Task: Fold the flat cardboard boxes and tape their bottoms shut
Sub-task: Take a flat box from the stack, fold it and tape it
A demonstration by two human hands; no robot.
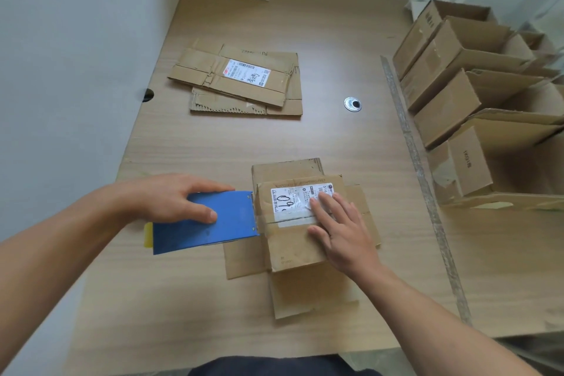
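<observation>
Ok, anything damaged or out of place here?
Only wear: the lower flat sheet in the far stack has a ragged, torn near edge, and old tape peels off the nearest folded box on the right.

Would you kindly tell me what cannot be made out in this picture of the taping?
Head view only:
- Tape roll: hidden beneath the blue dispenser, which the left hand grips.
- Part of the box label: covered by the right hand.
- Folded boxes at right: cut off by the frame edge.
- Print on the flat cardboard's label: too small to read.
</observation>
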